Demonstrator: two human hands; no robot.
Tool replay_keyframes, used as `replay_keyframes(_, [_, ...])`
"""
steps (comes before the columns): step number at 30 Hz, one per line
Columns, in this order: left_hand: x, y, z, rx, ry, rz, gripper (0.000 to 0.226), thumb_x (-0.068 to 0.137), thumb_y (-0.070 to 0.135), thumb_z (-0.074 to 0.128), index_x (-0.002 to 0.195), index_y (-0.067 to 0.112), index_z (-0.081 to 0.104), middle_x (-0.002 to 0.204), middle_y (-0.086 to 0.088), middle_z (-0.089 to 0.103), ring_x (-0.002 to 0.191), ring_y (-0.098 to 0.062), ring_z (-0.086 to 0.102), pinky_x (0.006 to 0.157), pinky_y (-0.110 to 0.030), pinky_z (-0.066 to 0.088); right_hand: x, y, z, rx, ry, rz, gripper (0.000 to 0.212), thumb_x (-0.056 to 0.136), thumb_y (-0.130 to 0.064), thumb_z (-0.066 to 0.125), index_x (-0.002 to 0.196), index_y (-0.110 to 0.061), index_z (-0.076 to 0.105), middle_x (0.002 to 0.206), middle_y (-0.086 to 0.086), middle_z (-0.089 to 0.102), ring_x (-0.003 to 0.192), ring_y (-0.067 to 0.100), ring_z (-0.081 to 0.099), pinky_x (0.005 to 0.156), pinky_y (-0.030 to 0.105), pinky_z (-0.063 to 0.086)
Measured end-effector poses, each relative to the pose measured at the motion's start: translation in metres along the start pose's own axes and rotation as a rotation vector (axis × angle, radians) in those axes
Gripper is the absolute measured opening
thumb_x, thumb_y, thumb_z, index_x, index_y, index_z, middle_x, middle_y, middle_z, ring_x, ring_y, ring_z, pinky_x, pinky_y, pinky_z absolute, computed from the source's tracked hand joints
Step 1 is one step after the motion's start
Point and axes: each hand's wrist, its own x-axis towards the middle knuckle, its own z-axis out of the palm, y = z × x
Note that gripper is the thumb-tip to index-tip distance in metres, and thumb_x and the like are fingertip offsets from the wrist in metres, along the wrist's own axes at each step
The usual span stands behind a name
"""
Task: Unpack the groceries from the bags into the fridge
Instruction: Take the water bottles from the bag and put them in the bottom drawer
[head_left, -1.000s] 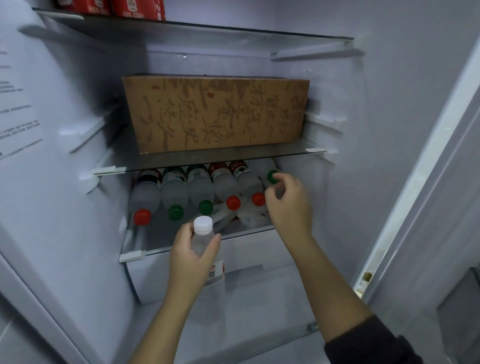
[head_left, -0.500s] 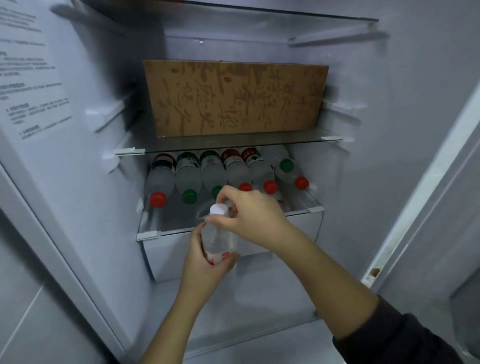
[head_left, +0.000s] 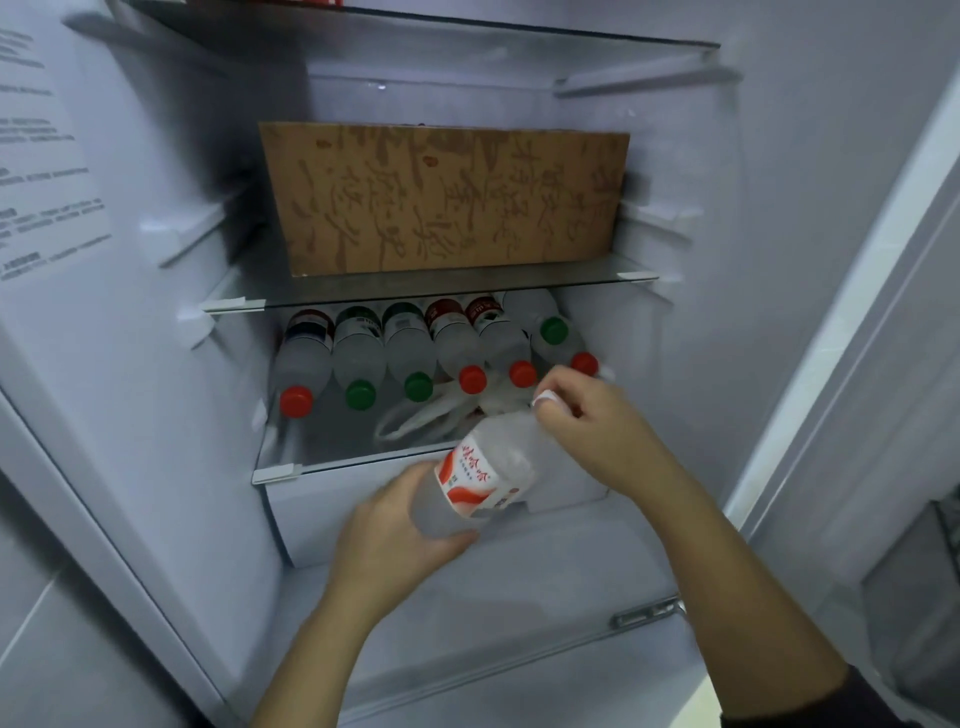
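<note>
A clear bottle (head_left: 485, 480) with a red-and-white label is held tilted in front of the open fridge (head_left: 779, 260), base low and to the left, cap end raised to the right. It is level with the front edge of the lower glass shelf (head_left: 332, 457) but not yet on it.

The left hand (head_left: 395, 535) is wrapped under and around the bottle's base, thumb along the lower side and fingers closed on the body. The right hand (head_left: 597, 426) is pinched on the cap end, fingertips pressed together around the white cap (head_left: 546, 399), which is only partly seen.

On the lower shelf, a row of bottles is laid on their sides with caps facing out. Left to right, the caps are red (head_left: 296, 401), green (head_left: 360, 395), green (head_left: 418, 386), red (head_left: 472, 379), red (head_left: 522, 374). At the right end, a green-capped bottle (head_left: 554, 330) is stacked above a red-capped one (head_left: 584, 363). A crumpled clear plastic bag (head_left: 421, 418) is seen on the shelf in front of the row, just behind the held bottle.

On the shelf above (head_left: 613, 279), a brown cardboard box (head_left: 447, 200) with darker markings is set lengthwise and fills most of the width. A drawer front (head_left: 311, 514) is seen just below the lower shelf. A printed label (head_left: 47, 197) is fixed to the left inner wall; its text is too blurred to read.
</note>
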Motion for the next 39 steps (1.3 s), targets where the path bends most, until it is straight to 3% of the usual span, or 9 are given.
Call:
replay_keyframes(3, [0.010, 0.022, -0.018, 0.162, 0.069, 0.154, 0.059, 0.065, 0.045, 0.084, 0.118, 0.040, 0.057, 0.100, 0.026, 0.058, 0.094, -0.004, 0.056, 0.078, -0.026, 0.047, 0.000, 0.004, -0.013, 0.103, 0.051, 0.028, 0.026, 0.091, -0.028, 0.047, 0.081, -0.007, 0.057, 0.066, 0.003, 0.052, 0.055, 0.007, 0.044, 0.057, 0.029, 0.037])
replay_keyframes(5, [0.019, 0.027, -0.025, 0.268, 0.114, 0.278, 0.063, 0.065, 0.048, 0.082, 0.121, 0.034, 0.059, 0.105, 0.022, 0.061, 0.097, -0.005, 0.056, 0.076, -0.023, 0.043, -0.001, 0.005, -0.017, 0.209, 0.038, 0.064, 0.034, 0.097, -0.031, 0.047, 0.083, -0.001, 0.056, 0.061, 0.003, 0.051, 0.052, 0.008, 0.045, 0.053, 0.026, 0.037])
replay_keyframes(9, [0.037, 0.021, -0.029, 0.406, 0.138, 0.413, 0.064, 0.068, 0.056, 0.078, 0.123, 0.029, 0.060, 0.111, 0.016, 0.065, 0.100, -0.006, 0.059, 0.080, -0.024, 0.046, -0.005, 0.008, -0.018, 0.282, -0.006, 0.095, 0.030, 0.099, -0.038, 0.050, 0.086, -0.015, 0.063, 0.053, -0.004, 0.056, 0.046, 0.004, 0.048, 0.045, 0.017, 0.038])
replay_keyframes(13, [0.054, 0.015, -0.025, 0.473, 0.191, 0.472, 0.052, 0.075, 0.062, 0.070, 0.116, 0.032, 0.060, 0.106, 0.020, 0.062, 0.102, -0.004, 0.057, 0.094, -0.031, 0.043, -0.008, 0.008, -0.017, 0.353, 0.028, 0.063, 0.020, 0.099, -0.028, 0.053, 0.102, -0.015, 0.068, 0.052, -0.012, 0.057, 0.045, 0.002, 0.049, 0.044, 0.017, 0.038])
replay_keyframes(17, [0.064, 0.013, -0.019, 0.447, 0.390, 0.543, 0.054, 0.072, 0.043, 0.081, 0.119, 0.022, 0.063, 0.117, 0.006, 0.065, 0.113, -0.015, 0.056, 0.109, -0.049, 0.031, -0.014, 0.006, -0.015, 0.435, 0.038, 0.038, 0.026, 0.100, -0.021, 0.051, 0.120, -0.018, 0.067, 0.049, -0.008, 0.055, 0.044, 0.004, 0.047, 0.043, 0.017, 0.037])
replay_keyframes(25, [0.086, 0.029, -0.010, 0.590, 0.443, 0.483, 0.078, 0.060, 0.011, 0.088, 0.131, 0.019, 0.055, 0.130, -0.015, 0.049, 0.124, -0.033, 0.040, 0.094, -0.052, 0.037, -0.027, 0.011, 0.003, 0.538, 0.137, -0.016, 0.033, 0.098, -0.021, 0.054, 0.128, -0.035, 0.056, 0.058, 0.002, 0.061, 0.050, 0.011, 0.053, 0.048, 0.021, 0.046])
replay_keyframes(29, [0.097, 0.042, -0.004, 0.636, 0.445, 0.484, 0.086, 0.061, 0.003, 0.084, 0.138, 0.020, 0.050, 0.123, -0.020, 0.050, 0.113, -0.036, 0.047, 0.083, -0.047, 0.043, -0.031, 0.016, 0.012, 0.597, 0.232, 0.005, 0.034, 0.098, -0.022, 0.054, 0.124, -0.044, 0.052, 0.059, 0.002, 0.062, 0.050, 0.012, 0.055, 0.049, 0.022, 0.048])
replay_keyframes(32, [0.107, 0.052, 0.006, 0.621, 0.415, 0.502, 0.092, 0.060, -0.006, 0.081, 0.142, 0.018, 0.046, 0.115, -0.021, 0.051, 0.100, -0.035, 0.053, 0.074, -0.042, 0.045, -0.031, 0.020, 0.017, 0.627, 0.305, 0.025, 0.037, 0.099, -0.022, 0.053, 0.134, -0.034, 0.051, 0.059, 0.002, 0.062, 0.051, 0.013, 0.056, 0.050, 0.023, 0.049])
replay_keyframes(39, [0.142, 0.057, 0.030, 0.693, 0.279, 0.459, 0.101, 0.064, 0.005, 0.085, 0.148, 0.023, 0.032, 0.123, -0.018, 0.047, 0.099, -0.031, 0.055, 0.072, -0.035, 0.051, -0.023, 0.025, 0.037, 0.721, 0.427, 0.121, 0.043, 0.100, -0.021, 0.054, 0.141, -0.033, 0.045, 0.061, 0.003, 0.063, 0.053, 0.013, 0.058, 0.052, 0.025, 0.052])
